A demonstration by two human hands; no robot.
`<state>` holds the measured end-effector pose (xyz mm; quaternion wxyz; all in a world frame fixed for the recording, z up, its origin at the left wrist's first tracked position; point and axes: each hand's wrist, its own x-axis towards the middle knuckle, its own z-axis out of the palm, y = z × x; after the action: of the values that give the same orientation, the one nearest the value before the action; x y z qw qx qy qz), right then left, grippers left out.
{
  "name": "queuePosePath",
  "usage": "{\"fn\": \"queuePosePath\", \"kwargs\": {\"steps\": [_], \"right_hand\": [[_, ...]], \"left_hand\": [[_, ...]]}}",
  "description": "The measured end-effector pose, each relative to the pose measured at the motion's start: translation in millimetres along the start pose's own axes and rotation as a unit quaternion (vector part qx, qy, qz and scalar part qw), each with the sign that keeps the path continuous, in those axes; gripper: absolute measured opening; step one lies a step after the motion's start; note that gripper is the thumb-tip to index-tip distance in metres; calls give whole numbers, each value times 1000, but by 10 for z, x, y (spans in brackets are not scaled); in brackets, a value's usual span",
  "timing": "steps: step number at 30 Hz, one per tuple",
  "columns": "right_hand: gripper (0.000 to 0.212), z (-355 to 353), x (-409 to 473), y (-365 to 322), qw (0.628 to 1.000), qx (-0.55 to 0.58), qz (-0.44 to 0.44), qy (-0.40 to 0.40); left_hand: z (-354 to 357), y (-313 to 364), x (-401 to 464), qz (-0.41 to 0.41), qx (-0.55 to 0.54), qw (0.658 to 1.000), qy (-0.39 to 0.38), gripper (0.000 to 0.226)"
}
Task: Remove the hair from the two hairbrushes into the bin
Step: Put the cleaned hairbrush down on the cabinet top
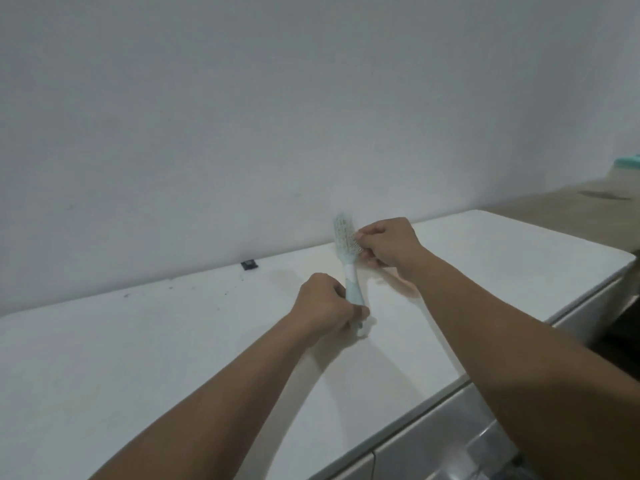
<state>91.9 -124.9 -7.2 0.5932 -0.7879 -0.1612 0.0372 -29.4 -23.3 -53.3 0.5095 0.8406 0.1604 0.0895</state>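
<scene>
The right hand's fingertips (361,234) are curled and pinched together at the bristle face of a pale mint-green plastic hairbrush (347,258), near the lower right edge of its oval head; whether they have hold of hair or only touch the bristles cannot be told, since that spot is blurred. The right hand (389,245) sits just to the right of the brush head, its knuckles toward the camera. Lower down, the fingers of the left hand (327,304) are wrapped round the brush handle, gripping it, with the handle's end poking out below the thumb. The brush stands nearly upright, tilted slightly left, with its head above the handle, a white band between the two, and its bristles facing the right hand. Both bare forearms reach in from the bottom of the view. Beneath the hands lies a flat white countertop (173,341), which meets a plain white wall (277,116) behind. A small dark object (249,265) rests on the counter against the wall, left of the brush. At the far right edge, a teal-lidded container (627,169) is partly in view.
</scene>
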Motion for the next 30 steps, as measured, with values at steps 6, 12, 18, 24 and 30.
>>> {"fn": "queuePosePath", "kwargs": {"steps": [6, 12, 18, 24, 30], "right_hand": [[8, 355, 141, 110, 998, -20, 20, -49], [13, 532, 224, 258, 995, -42, 27, -85], [9, 644, 255, 336, 995, -16, 24, -100], [8, 593, 274, 336, 993, -26, 18, -111], [10, 347, 309, 329, 984, -153, -90, 0]], "left_hand": [[-159, -113, 63, -42, -52, 998, 4, 34], [-221, -180, 131, -50, -60, 996, 34, 43], [-250, -276, 212, -53, -42, 996, 52, 32], [-197, -296, 219, -43, -30, 997, 50, 24], [-156, -280, 205, -46, -32, 995, 82, 32]]}}
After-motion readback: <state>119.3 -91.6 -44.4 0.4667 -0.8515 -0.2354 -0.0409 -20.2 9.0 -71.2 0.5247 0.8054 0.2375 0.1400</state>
